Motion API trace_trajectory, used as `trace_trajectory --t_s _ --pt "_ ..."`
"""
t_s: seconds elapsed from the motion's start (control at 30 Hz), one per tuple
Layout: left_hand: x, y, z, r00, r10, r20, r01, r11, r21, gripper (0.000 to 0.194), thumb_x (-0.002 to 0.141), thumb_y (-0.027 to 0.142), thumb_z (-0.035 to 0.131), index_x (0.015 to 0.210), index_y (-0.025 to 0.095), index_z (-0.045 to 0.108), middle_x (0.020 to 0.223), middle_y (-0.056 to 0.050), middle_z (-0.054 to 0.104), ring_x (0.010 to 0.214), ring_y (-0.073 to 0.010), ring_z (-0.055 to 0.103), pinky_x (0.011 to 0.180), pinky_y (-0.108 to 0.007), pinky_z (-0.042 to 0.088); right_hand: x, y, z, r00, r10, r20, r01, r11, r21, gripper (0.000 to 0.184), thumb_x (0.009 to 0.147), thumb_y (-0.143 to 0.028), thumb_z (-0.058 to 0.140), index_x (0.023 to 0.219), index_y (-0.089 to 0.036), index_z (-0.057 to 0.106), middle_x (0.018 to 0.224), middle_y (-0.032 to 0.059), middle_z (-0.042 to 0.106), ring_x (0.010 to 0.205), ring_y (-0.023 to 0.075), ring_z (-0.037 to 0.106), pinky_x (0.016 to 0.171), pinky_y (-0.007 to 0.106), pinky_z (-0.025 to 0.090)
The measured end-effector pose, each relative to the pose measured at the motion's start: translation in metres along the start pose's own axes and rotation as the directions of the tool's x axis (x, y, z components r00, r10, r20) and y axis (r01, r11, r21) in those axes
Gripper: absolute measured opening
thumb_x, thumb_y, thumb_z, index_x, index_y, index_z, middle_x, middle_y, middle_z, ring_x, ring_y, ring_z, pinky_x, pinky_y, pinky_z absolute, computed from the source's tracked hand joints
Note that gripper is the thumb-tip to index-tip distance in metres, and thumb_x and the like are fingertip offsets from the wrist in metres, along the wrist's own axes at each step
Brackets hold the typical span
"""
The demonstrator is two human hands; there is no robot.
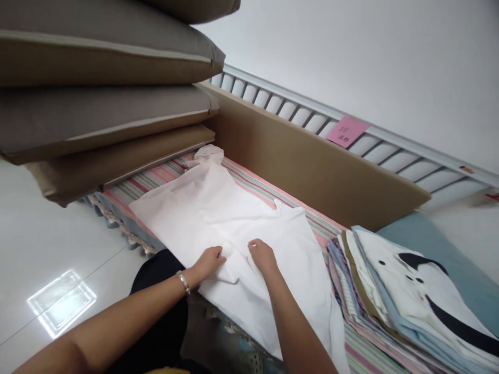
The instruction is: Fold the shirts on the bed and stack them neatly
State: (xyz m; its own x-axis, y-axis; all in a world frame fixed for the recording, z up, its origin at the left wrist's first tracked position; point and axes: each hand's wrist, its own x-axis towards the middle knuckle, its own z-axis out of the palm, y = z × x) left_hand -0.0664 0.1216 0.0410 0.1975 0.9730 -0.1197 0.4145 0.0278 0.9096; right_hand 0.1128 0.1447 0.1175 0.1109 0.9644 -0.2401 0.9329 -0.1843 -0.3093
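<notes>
Striped bedsheet (159, 176): white garment (237, 223) lies spread, still unfolded, reaching the near edge. Left hand (212, 259) and right hand (262, 255), fingers curled, at its middle; cannot tell whether either pinches cloth. Done: 1 folded stack (393, 280) beside it.

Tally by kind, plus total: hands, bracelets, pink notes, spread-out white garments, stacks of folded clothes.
Hands: 2 (left hand, right hand)
Bracelet: 1
Pink note: 1
Spread-out white garment: 1
Stack of folded clothes: 1
Total: 6
</notes>
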Motion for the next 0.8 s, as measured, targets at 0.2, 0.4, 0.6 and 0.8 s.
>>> trace_trajectory --t_s 0.2,0.4,0.6,0.8 --pt "0.010 0.002 0.005 0.999 0.022 0.045 -0.020 0.999 -0.034 0.016 0.068 0.018 0.053 0.056 0.019 0.042 0.056 0.004 0.043 0.057 -0.0119 0.040 0.057 -0.025 0.031 -0.045 0.074 0.002 0.996 0.068 -0.053 -0.059 0.987 0.149 0.035 0.083 -0.042 0.036 0.085 -0.019 0.063 0.090 0.0043 0.069 0.088 0.0172 0.062 0.077 0.027 0.043" --pt "-0.004 0.027 -0.010 0.904 0.058 0.423 0.201 0.816 -0.542 0.038 0.071 0.045 0.063 0.093 0.014 0.061 0.091 -0.007 0.068 0.086 -0.0208 0.061 0.078 -0.032 0.047 -0.085 0.118 0.003 0.998 0.054 -0.031 -0.044 0.961 0.272 0.040 0.079 -0.053 0.040 0.077 -0.020 0.064 0.079 0.0028 0.070 0.080 0.0199 0.063 0.075 0.030 0.044" --pt "0.015 0.046 -0.024 0.809 0.015 0.587 0.440 0.647 -0.623 0.050 0.075 0.059 0.055 0.097 0.014 0.062 0.099 -0.009 0.069 0.100 -0.0237 0.061 0.092 -0.035 0.044 -0.149 0.164 0.000 0.946 0.225 -0.233 -0.090 0.874 0.477 0.038 0.071 -0.054 0.052 0.085 -0.022 0.065 0.096 0.0047 0.069 0.096 0.0243 0.061 0.088 0.034 0.043" --pt "0.040 0.057 -0.029 0.802 -0.102 0.589 0.450 0.752 -0.482 0.044 0.076 0.058 0.054 0.086 0.016 0.062 0.087 -0.006 0.069 0.089 -0.0206 0.063 0.086 -0.032 0.049 -0.218 0.183 0.031 0.852 0.523 -0.040 -0.218 0.422 0.880 0.046 0.065 -0.058 0.059 0.087 -0.018 0.064 0.087 0.0071 0.069 0.081 0.0228 0.064 0.074 0.034 0.051"
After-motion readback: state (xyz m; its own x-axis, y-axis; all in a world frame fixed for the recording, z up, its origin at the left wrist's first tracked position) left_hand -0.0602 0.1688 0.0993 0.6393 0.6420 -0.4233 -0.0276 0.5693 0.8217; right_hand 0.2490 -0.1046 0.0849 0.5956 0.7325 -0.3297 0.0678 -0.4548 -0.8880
